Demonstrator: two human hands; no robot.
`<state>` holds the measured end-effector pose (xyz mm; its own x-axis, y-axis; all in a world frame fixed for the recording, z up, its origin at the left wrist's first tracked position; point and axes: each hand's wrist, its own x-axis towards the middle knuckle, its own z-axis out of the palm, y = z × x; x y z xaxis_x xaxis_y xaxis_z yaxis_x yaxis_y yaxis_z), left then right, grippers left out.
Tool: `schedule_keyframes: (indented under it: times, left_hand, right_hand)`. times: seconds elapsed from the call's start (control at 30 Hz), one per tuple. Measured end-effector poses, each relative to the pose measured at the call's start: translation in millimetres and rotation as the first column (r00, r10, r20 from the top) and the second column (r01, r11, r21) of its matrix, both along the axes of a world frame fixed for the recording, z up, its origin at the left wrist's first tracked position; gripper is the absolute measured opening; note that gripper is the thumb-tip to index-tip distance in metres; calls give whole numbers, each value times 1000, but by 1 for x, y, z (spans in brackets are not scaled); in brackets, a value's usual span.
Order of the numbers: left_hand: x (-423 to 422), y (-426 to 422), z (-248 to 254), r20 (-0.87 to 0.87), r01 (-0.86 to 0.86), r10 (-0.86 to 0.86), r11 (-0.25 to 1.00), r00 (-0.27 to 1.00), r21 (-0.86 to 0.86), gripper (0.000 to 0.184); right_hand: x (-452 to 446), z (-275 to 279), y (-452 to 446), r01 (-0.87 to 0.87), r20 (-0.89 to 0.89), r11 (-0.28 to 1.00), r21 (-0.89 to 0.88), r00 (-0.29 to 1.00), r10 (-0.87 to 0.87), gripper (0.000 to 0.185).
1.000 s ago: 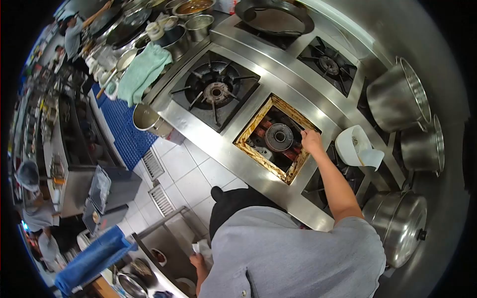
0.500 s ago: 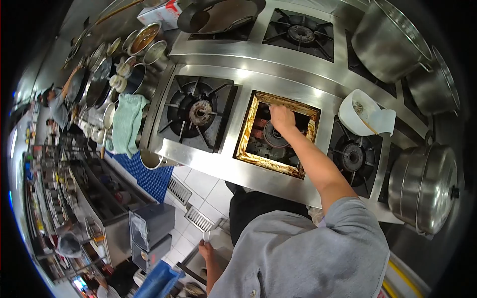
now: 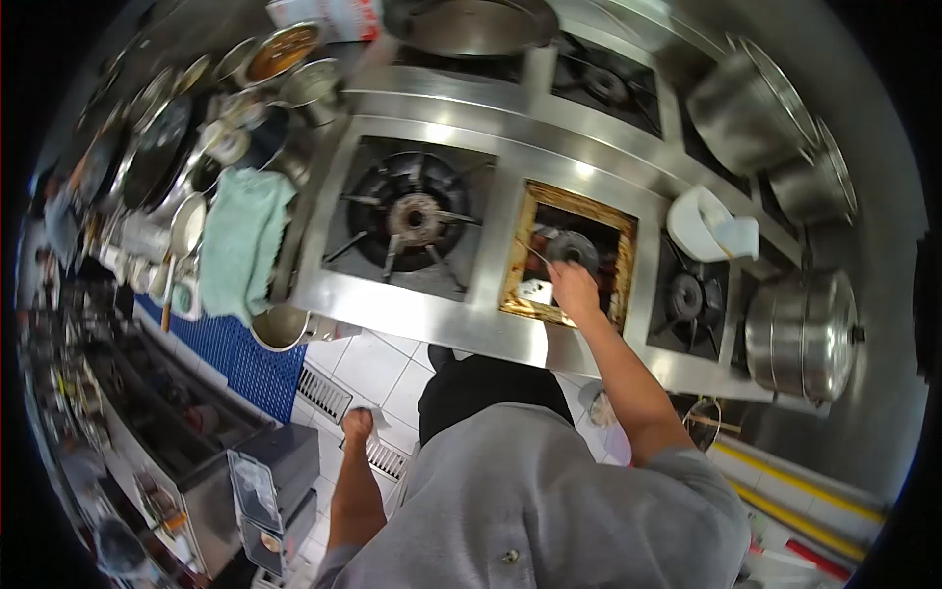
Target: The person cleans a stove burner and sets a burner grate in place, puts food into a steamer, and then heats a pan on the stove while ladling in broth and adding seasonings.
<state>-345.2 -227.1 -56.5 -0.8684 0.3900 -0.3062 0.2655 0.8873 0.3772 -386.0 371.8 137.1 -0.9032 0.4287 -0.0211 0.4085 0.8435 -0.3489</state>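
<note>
My right hand [image 3: 574, 287] reaches over a square stove opening whose rim [image 3: 581, 200] is lined with browned, gold-looking foil. Its fingers are closed around a thin stick-like tool [image 3: 536, 254] that points to the left. A dark round burner [image 3: 571, 251] lies inside the opening, just beyond my fingers. Beside the hand, low in the opening, is a small bright white patch [image 3: 535, 292]; I cannot tell what it is. My left hand [image 3: 358, 424] hangs closed above the tiled floor, away from the stove. What it holds, if anything, is hard to make out.
Left of the opening is a large burner with a black grate [image 3: 416, 218]. A white bowl [image 3: 699, 228] rests near the right burner [image 3: 690, 297], with a lidded steel pot [image 3: 800, 336] beyond. A green cloth [image 3: 245, 236] drapes over the left side. A wok [image 3: 476, 27] sits at the back.
My right hand has moved toward the near side of the opening, and a thin tool now shows in it. The white patch has appeared. My left hand has moved left; the pale thing in it no longer shows clearly.
</note>
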Motion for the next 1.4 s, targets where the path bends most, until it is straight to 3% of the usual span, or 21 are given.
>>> schedule_keyframes:
  times: [0.03, 0.1, 0.17, 0.23, 0.3, 0.33, 0.37, 0.43, 0.47, 0.53, 0.63, 0.67, 0.7, 0.77, 0.9, 1.03, 1.13, 1.17, 1.23, 1.33, 1.4]
  left_hand:
    - [-19, -3, 4, -38, 64, -67, 996, 997, -66, 31]
    - [-51, 7, 18, -18, -191, 190, 978, 982, -84, 37]
    - [-74, 29, 62, 32, -566, 572, 817, 820, -111, 42]
    - [-84, 27, 72, 151, -525, 533, 846, 833, -91, 48]
    - [-59, 22, 13, -150, -601, 602, 797, 785, 52, 53]
    - [-55, 34, 35, 3, -683, 683, 730, 730, 3, 51]
    - [-48, 38, 53, 107, -689, 682, 704, 724, 173, 42]
    - [-26, 59, 112, 203, -719, 699, 608, 686, 335, 28]
    - [-14, 67, 134, 210, -770, 756, 537, 620, 344, 26]
    - [17, 87, 166, 242, -846, 839, 386, 488, 367, 34]
    - [76, 107, 202, 126, -949, 957, 230, 261, 216, 58]
    - [102, 116, 204, 55, -954, 985, 145, 165, 264, 65]
    - [128, 125, 207, 66, -953, 996, 39, 62, 300, 66]
    - [178, 141, 222, 158, -972, 984, -109, -76, 210, 67]
    - [266, 186, 233, -52, -858, 948, -260, -315, 444, 61]
    - [334, 204, 222, -243, -896, 943, -107, -229, 431, 33]
    - [365, 197, 209, -108, -928, 993, 78, 41, 365, 21]
    - [363, 195, 205, 115, -924, 993, -65, -23, 377, 24]
    - [340, 188, 249, 525, -897, 841, -325, -129, 300, 32]
    - [304, 153, 244, 174, -927, 977, -176, -123, 331, 52]
    - [274, 119, 244, 23, -895, 981, -183, -190, 407, 62]
  right_hand:
    - [6, 14, -15, -12, 33, 1000, -13, 999, 12, 27]
    - [28, 15, -23, -57, 109, 998, -4, 992, 57, 24]
    - [45, 30, -35, -39, 55, 996, -86, 998, 43, 23]
    - [53, 19, -42, 32, 30, 999, -45, 999, -30, 24]
    - [57, 26, -49, -60, 106, 997, -40, 992, 64, 27]
    - [62, 16, -42, -148, 95, 988, -44, 984, 152, 28]
    - [64, 17, -34, -196, 132, 979, -50, 971, 201, 24]
    - [63, 21, -14, -288, 148, 951, -116, 941, 303, 25]
    - [61, 21, -9, -241, 136, 959, -151, 956, 262, 27]
    - [61, 15, 7, -341, 119, 932, -124, 927, 355, 28]
    - [47, 25, 3, -478, 89, 876, -70, 871, 483, 28]
    - [46, 20, 9, -513, 88, 855, -80, 851, 518, 29]
    - [43, 13, 13, -548, 86, 831, -94, 827, 556, 30]
    - [40, -2, 24, -581, 57, 807, -106, 806, 589, 32]
    - [48, 1, 29, -693, 107, 710, -123, 702, 704, 32]
    - [55, 0, 34, -666, 85, 732, -146, 728, 680, 31]
    - [60, 14, 32, -687, 87, 722, -81, 717, 692, 30]
    - [60, 18, 38, -692, 117, 716, -91, 707, 698, 30]
    - [64, 26, 50, -696, 171, 708, -121, 688, 705, 29]
    - [70, 28, 75, -604, 68, 788, -121, 787, 614, 29]
    - [79, 32, 79, -463, 22, 876, -135, 882, 470, 32]
